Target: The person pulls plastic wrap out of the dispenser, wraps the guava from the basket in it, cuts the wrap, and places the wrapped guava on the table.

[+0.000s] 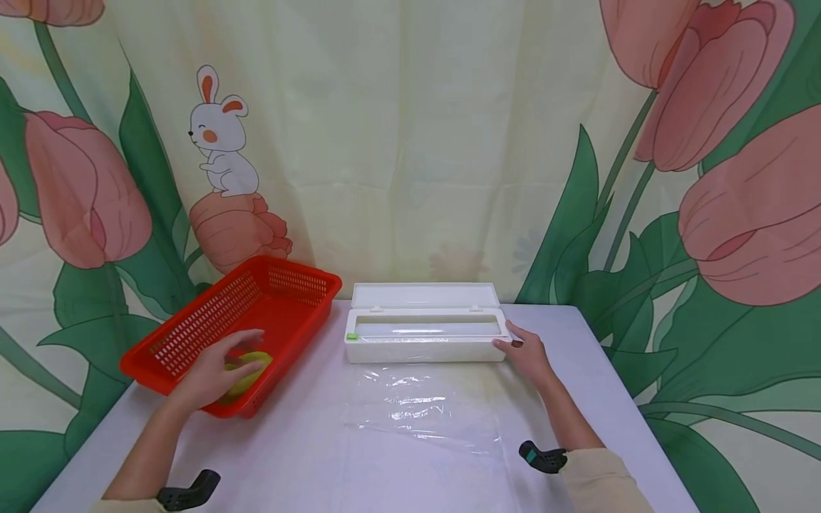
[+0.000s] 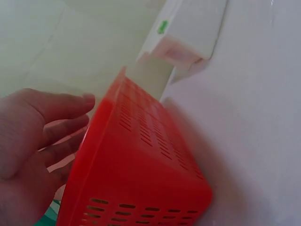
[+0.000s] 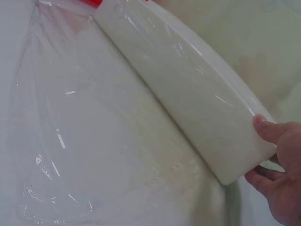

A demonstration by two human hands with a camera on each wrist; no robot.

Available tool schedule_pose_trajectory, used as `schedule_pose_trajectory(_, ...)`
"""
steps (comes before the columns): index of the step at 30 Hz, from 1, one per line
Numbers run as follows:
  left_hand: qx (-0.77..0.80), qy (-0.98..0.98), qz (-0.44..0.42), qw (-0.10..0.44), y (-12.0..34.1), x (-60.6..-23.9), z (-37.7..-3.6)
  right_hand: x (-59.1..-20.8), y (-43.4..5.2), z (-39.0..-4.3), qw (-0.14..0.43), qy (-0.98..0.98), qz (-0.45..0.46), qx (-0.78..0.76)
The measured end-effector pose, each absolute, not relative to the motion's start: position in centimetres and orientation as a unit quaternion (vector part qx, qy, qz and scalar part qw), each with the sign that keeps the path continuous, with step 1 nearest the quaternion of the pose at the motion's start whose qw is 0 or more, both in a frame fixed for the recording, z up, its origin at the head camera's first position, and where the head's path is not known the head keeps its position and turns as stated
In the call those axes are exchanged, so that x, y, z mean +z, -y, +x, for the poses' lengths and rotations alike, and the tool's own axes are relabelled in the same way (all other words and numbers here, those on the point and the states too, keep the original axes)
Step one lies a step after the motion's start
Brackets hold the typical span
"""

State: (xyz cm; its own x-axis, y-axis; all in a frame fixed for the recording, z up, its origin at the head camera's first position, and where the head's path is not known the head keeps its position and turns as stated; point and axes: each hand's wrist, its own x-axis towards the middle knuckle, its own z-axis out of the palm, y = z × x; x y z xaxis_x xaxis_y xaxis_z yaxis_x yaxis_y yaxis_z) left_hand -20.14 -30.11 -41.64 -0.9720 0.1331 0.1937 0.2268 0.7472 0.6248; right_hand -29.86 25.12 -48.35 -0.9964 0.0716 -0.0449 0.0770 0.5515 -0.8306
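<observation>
In the head view a white cling film dispenser (image 1: pixel 423 349) sits toward the table's back, lid raised, a green slider at its left front. Clear cling film (image 1: pixel 417 402) stretches from it over the table toward the person. My right hand (image 1: pixel 527 354) grips the dispenser's right end; in the right wrist view the thumb is on its upper edge and fingers are at its end. My left hand (image 1: pixel 224 363) reaches into the red basket (image 1: pixel 301 324), fingers loosely bent over a yellow-green rounded thing (image 1: pixel 246 374), partly hidden. Contact cannot be told; the left wrist view hides it behind the basket wall.
The basket stands at an angle on the table's left, left of the dispenser. A white cloth covers the table (image 1: pixel 301 456). Behind it hangs a curtain (image 1: pixel 410 142) printed with tulips and a rabbit. Both wrists wear black camera mounts (image 1: pixel 189 491).
</observation>
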Motion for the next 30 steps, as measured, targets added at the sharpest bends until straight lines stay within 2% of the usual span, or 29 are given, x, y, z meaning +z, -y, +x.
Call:
schedule_pose_trajectory(11,-0.313,0.945,-0.078,0.051,30.9,-42.5,-20.9,-48.6,-25.2,-29.9,-0.004,-0.883,0.039,-0.468)
schedule_pose_trajectory(30,-0.270,0.962,-0.003,-0.025,30.9,-42.8,-21.4,-48.1,-24.8,-29.6,0.011,-0.877,0.054,-0.477)
